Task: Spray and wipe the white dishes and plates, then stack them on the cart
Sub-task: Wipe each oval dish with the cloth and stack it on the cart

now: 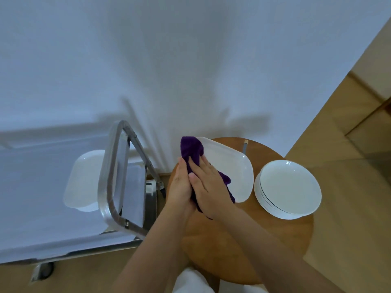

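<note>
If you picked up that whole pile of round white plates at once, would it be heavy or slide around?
Probably heavy: the stack of round plates holds several. They look glossy, so likely slippery, and the top ones might slide. They seem to be ceramic, so would probably break if dropped off the wooden table.

I'm in what looks like a dining or hotel service room: a steel service cart [118, 187] draped in white cloth, stacked white plates [287, 189] on a round wooden desk [243, 246], plain white wall, tan floor
</note>
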### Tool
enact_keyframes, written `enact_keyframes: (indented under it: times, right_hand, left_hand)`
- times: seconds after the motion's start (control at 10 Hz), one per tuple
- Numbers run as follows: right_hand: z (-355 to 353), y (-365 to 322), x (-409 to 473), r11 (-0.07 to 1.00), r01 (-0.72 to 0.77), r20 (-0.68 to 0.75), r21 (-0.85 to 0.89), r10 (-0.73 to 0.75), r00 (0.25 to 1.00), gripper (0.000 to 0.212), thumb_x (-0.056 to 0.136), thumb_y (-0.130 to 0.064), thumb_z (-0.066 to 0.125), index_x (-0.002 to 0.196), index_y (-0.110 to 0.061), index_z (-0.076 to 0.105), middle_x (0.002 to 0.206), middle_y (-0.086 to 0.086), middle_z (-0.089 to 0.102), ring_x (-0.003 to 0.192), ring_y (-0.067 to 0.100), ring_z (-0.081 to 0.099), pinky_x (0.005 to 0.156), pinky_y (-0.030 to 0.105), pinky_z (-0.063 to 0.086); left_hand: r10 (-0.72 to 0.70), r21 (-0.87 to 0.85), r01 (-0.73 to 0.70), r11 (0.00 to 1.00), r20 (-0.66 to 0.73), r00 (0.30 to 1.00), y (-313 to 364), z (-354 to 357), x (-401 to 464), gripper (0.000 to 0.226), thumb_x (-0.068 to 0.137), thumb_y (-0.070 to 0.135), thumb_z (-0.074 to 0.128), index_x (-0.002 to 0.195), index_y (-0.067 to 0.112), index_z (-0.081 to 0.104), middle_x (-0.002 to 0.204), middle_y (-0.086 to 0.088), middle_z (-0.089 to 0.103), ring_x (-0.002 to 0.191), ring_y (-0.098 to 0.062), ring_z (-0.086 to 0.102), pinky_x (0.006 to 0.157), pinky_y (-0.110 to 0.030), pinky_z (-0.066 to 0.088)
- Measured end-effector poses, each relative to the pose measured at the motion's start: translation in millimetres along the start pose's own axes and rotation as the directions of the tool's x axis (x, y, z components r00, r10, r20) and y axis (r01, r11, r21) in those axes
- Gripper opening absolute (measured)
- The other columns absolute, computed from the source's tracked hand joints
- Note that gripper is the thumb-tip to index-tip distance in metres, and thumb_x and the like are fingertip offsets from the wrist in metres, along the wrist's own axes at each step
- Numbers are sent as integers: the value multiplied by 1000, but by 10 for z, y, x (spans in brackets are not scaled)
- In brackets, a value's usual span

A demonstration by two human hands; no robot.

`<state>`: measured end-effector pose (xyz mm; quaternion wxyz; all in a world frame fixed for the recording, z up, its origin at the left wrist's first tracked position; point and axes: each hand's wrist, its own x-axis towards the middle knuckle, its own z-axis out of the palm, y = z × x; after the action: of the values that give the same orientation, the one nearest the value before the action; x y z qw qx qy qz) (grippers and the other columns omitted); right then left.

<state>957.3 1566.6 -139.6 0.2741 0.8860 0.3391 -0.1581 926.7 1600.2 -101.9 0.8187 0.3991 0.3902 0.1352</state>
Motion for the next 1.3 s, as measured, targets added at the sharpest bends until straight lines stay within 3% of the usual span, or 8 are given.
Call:
enact_keyframes:
  times: [0.1,0.2,0.3,0.5,0.9,1.0,1.1,1.3]
  right_hand:
    - [125,150,-209,606,350,-391,714,-69,918,50,95,-32,37,143,-17,37,148,14,35,139,32,25,116,39,2]
    - [291,504,-285,542,637,-742,548,-36,669,55,90,-36,49,143,-25,36,148,4,38,136,23,33,108,33,21]
    - [477,596,-263,683,637,-825,357,-88,558,74,75,-27,77,137,-21,37,138,10,50,124,29,50,93,40,47]
    - [611,781,-228,832,532,-922,156,-70,380,75,65,-26,82,129,-17,44,124,9,62,112,28,60,88,36,48]
    - [284,660,-319,790,542,-940,286,121,319,45,58,-18,87,98,-5,72,83,5,73,72,20,70,61,27,54]
    - [186,577,-327,787,527,-934,320,170,313,41,60,-15,86,99,-6,72,86,6,74,77,22,71,66,30,55]
    - [283,631,-303,811,553,-968,191,62,244,43,65,-19,83,105,-9,71,97,6,73,89,24,70,73,32,55]
    - [490,876,-212,829,559,-979,-17,-126,157,46,78,-30,69,119,-16,54,110,3,69,102,23,65,86,35,49]
  left_hand:
    - [-43,-45,39,998,-106,993,106,-77,45,57,90,61,43,115,14,64,99,-7,74,90,-23,71,75,-36,58]
    - [-54,-82,43,996,-137,989,246,-74,68,55,89,59,49,100,8,63,78,-8,75,68,-19,72,50,-28,56]
    - [-8,-45,3,999,-107,994,377,-84,83,46,89,53,52,101,9,60,80,-8,75,72,-22,73,60,-34,59]
    - [8,104,-9,995,1,1000,645,-101,80,46,93,50,47,109,9,59,109,-12,68,101,-28,65,88,-44,53]
    - [67,125,-51,991,-123,990,355,101,73,26,94,34,56,116,21,52,104,-1,65,92,-19,64,68,-34,55]
    - [38,140,-11,990,-187,982,149,184,49,26,98,37,47,120,23,47,102,-1,63,93,-21,63,75,-36,56]
    - [-12,126,28,992,-127,992,321,68,94,27,98,38,46,110,15,54,83,-2,72,75,-18,70,56,-28,55]
    - [-120,328,88,941,78,990,662,-128,96,22,98,27,48,110,12,57,100,-9,70,91,-25,67,69,-35,55]
